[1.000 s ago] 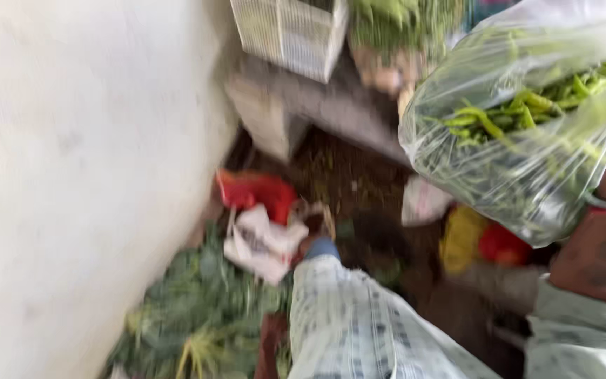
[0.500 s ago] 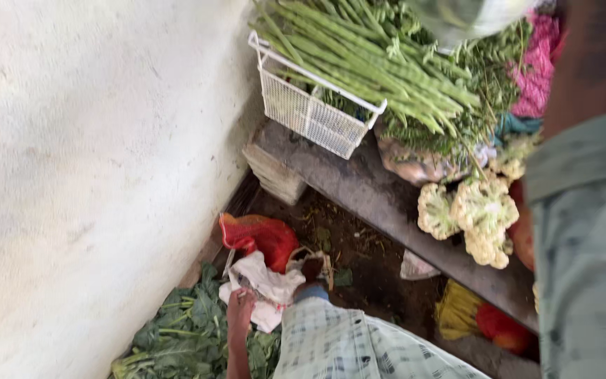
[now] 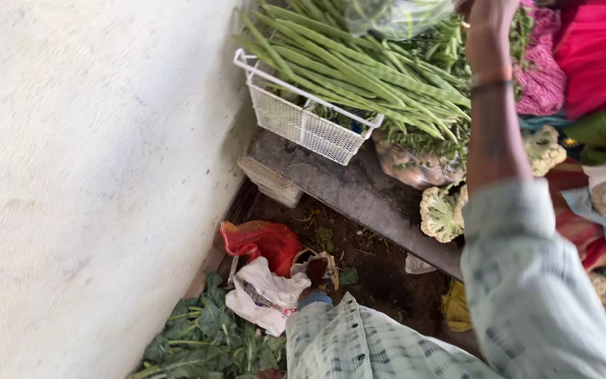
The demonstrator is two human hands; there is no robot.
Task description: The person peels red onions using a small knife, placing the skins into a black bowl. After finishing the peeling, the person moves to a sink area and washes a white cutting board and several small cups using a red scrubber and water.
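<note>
Two arms in pale checked sleeves frame the view. The right hand (image 3: 489,8) is raised to the top edge of the picture, its bare forearm with a thin wristband rising from the rolled sleeve; it sits right at a clear plastic bag (image 3: 394,15) of green vegetables, but the fingers are cut off by the frame, so I cannot tell whether they grip it or are open. The bag hangs over a thick bundle of long green beans (image 3: 359,67) that spills across a white wire basket (image 3: 303,123). The basket stands at the left end of a dark stone worktop (image 3: 331,186), close to a rough whitewashed wall (image 3: 85,175).

Cauliflower heads (image 3: 443,210) lie at the worktop's front edge, just beside the right forearm, with pink and red cloth (image 3: 583,56) behind them. The left hand (image 3: 315,269) reaches down to the ground below the worktop; it is blurred and mostly hidden by its sleeve, so its grip cannot be told. It is touching or just beside a crumpled white bag (image 3: 264,295), with a red bag (image 3: 261,242) beyond and leafy greens (image 3: 205,337) piled against the wall.
</note>
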